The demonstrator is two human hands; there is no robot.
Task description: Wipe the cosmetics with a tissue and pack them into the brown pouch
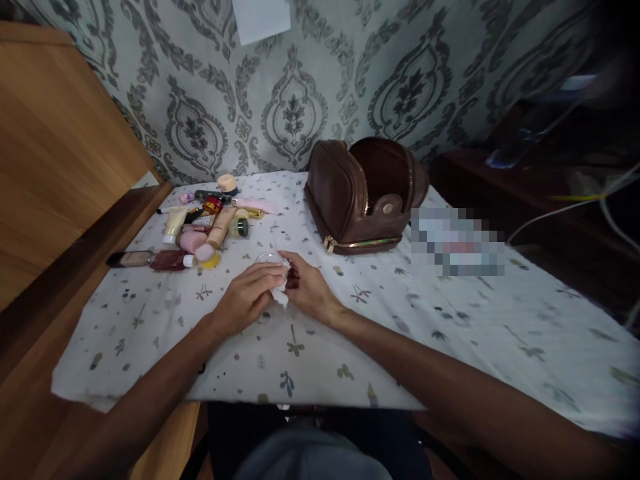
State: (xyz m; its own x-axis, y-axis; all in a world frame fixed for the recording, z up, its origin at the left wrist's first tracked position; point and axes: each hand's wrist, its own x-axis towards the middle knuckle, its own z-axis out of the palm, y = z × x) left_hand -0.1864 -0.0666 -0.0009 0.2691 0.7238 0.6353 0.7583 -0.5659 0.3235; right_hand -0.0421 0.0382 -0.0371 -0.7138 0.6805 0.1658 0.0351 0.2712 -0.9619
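Note:
Close together over the middle of the cloth-covered table, my left hand (249, 297) and my right hand (313, 290) meet at a crumpled white tissue (281, 296). The left fingers press the tissue against a small clear round object (269, 257), whose rim shows above them. My right hand has its fingers curled round the right side of the same object. Its lower part is hidden by the hands. A brown leather bag (350, 200) stands behind and to the right, unzipped and gaping at the top.
Several cosmetics lie at the back left, among them a cream tube (175, 224), a dark red bottle (169, 261) and a yellow-based jar (207, 256). A blurred-out flat item (457, 243) lies right of the bag. A wooden panel (65, 133) borders the left side.

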